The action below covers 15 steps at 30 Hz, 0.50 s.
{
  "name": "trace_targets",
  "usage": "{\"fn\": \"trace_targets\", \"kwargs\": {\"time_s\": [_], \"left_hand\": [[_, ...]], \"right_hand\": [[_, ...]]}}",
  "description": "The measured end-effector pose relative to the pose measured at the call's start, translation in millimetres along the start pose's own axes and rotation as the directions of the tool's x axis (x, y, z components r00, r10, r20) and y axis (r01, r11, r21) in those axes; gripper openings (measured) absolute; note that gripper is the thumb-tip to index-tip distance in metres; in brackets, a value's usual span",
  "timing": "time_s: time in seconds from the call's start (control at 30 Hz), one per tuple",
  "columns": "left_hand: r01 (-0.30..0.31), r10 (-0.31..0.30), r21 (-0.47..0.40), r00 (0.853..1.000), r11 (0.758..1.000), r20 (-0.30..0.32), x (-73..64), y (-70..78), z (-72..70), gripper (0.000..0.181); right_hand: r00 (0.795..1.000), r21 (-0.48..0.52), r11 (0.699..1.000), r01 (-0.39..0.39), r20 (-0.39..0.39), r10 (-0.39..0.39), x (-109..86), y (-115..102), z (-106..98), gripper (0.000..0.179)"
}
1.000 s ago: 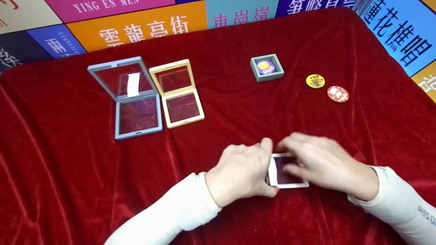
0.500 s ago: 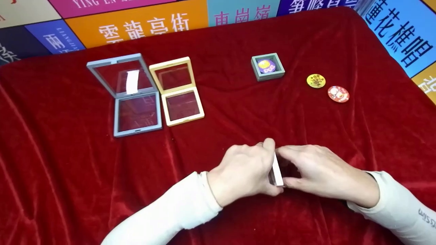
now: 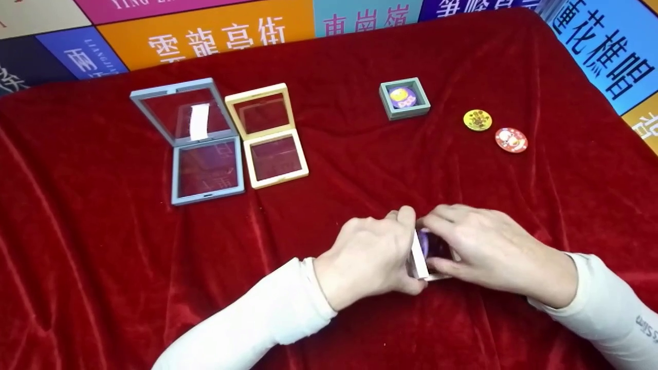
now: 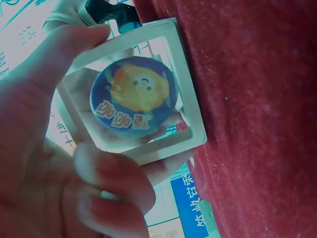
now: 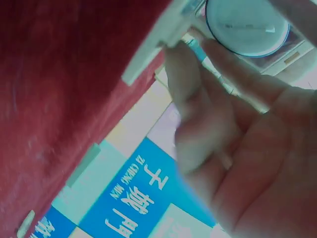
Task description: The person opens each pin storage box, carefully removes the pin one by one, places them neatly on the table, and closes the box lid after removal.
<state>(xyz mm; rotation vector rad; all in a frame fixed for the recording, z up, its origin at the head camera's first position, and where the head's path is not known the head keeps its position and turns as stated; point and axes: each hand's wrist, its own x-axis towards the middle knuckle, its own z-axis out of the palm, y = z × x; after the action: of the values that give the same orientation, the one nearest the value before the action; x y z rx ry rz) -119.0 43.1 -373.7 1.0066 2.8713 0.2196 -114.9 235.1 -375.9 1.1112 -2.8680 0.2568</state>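
A small white display frame (image 3: 419, 257) stands partly unfolded on the red cloth between my hands. My left hand (image 3: 367, 257) grips its raised half, with the thumb at one edge in the left wrist view. Against the clear film of that half sits a round purple and yellow badge (image 4: 136, 94); its silver pin back (image 5: 247, 27) shows in the right wrist view. My right hand (image 3: 493, 252) curls over the lower half from the right, its fingertips (image 5: 181, 57) at that half's edge. Much of the lower half is hidden under this hand.
A blue frame (image 3: 208, 197) and a cream frame (image 3: 277, 181) stand unfolded at the left. Farther back is a folded green frame (image 3: 405, 114) with a purple badge inside. A yellow badge (image 3: 477, 120) and a red badge (image 3: 511, 140) lie at the right.
The white frame's left half has tilted more upright and a purple badge edge now shows beside it. My right hand closed in toward it, then drew slightly back and up.
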Motion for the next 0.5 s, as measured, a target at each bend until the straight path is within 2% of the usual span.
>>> {"fn": "trace_targets", "kwargs": {"time_s": [0.1, 0.23, 0.37, 0.5], "left_hand": [[-0.001, 0.001, 0.01, 1.0, 1.0, -0.004, -0.3, 0.1, 0.1, 0.062], [-0.007, 0.007, 0.017, 1.0, 1.0, -0.014, -0.8, -0.3, 0.7, 0.063], [-0.015, 0.016, 0.022, 1.0, 1.0, -0.023, -1.4, -0.9, 1.2, 0.063], [-0.028, 0.03, 0.044, 0.998, 0.999, -0.058, -1.8, -0.4, 1.9, 0.062]], "right_hand": [[0.999, -0.025, 0.999, -0.04, 0.016, 0.041, -2.9, 1.0, -4.2, 0.047], [1.0, 0.006, 1.0, -0.021, 0.021, 0.021, -5.9, 1.1, -9.1, 0.056], [0.998, 0.022, 0.999, 0.037, 0.042, -0.038, -5.9, -0.2, -7.2, 0.041], [0.997, 0.014, 0.999, 0.051, 0.059, -0.052, -3.1, -0.9, -1.5, 0.03]]}}
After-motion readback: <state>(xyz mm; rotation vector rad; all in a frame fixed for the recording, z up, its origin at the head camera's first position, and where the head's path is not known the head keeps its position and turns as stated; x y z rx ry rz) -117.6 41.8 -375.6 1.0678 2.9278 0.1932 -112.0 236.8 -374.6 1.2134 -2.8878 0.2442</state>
